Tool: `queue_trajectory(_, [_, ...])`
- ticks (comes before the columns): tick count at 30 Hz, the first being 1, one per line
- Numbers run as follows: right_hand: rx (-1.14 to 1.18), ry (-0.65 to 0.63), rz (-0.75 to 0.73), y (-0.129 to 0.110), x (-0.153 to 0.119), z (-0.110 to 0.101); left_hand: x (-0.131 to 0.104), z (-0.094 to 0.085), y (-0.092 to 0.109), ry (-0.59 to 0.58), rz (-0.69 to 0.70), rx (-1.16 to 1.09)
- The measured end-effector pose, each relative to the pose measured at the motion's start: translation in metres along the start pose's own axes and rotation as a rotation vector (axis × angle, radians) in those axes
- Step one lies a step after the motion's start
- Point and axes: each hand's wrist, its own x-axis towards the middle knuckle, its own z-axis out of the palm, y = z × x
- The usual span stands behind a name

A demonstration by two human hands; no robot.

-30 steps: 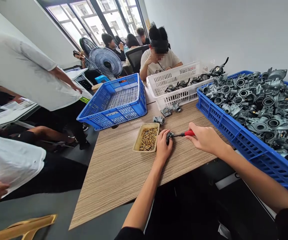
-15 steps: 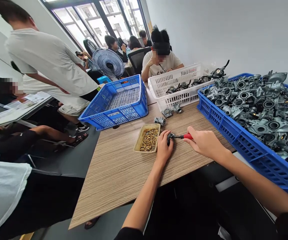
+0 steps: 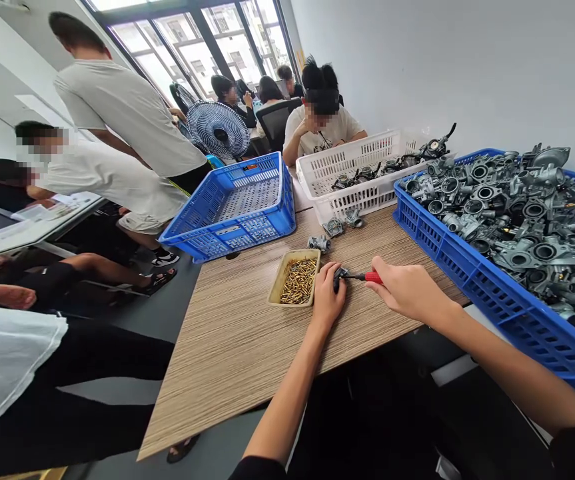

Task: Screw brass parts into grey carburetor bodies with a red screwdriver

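My left hand point(image 3: 328, 293) is closed around a small dark metal part point(image 3: 339, 277) on the table, mostly covered by my fingers; it looks like a carburetor body. In my right hand point(image 3: 407, 288) is a screwdriver point(image 3: 373, 277) with a red and black handle, gripped near its end. Its shaft points left and meets the part under my left hand. Just left of that hand stands a small beige tray point(image 3: 273, 293) of brass-coloured jets or screws. Beyond the tray lie several loose grey carburetor bodies point(image 3: 319, 243).
A blue crate heaped with carburetor parts point(image 3: 487, 293) stands at the right. At the back are a white crate point(image 3: 337, 203) holding carburetors and a blue crate point(image 3: 252, 233). A person point(image 3: 324, 127) sits across the table point(image 3: 227, 347); others stand or sit at the left.
My hands, the screwdriver and the held part stay nearly where they were. At the left, the standing person has shifted right, and another person leaning over a table has come into view.
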Motion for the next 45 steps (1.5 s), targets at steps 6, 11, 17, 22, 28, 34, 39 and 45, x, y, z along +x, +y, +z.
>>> queue_trajectory(6, [0.049,-0.005,-0.023,-0.0009,-0.0015,-0.0001,-0.0001,-0.0010,-0.0002,-0.009,0.002,0.009])
queue_trajectory(11, [-0.009,0.005,0.048,0.0010,0.0003,0.0030,-0.0007,-0.0007,-0.0003,-0.003,0.001,0.001])
queue_trajectory(17, [0.121,0.011,-0.059,0.0040,-0.0013,0.0015,-0.0007,-0.0007,0.0005,-0.003,-0.005,-0.001])
queue_trajectory(22, [0.000,-0.001,0.034,0.0008,0.0024,0.0046,-0.0009,-0.0020,0.0016,-0.005,-0.005,0.000])
queue_trajectory(28, [0.102,0.004,-0.035,0.0060,0.0000,0.0026,-0.0005,-0.0014,0.0015,-0.004,-0.005,-0.003])
queue_trajectory(34, [0.043,-0.010,0.025,0.0036,0.0022,0.0044,-0.0004,-0.0011,0.0014,-0.006,-0.007,-0.010])
queue_trajectory(39, [0.080,-0.014,-0.004,0.0044,0.0015,0.0013,-0.0004,-0.0012,0.0009,-0.014,-0.012,-0.010])
queue_trajectory(45, [0.030,-0.028,0.019,0.0031,0.0012,0.0027,-0.0002,-0.0016,0.0014,-0.014,-0.017,-0.016])
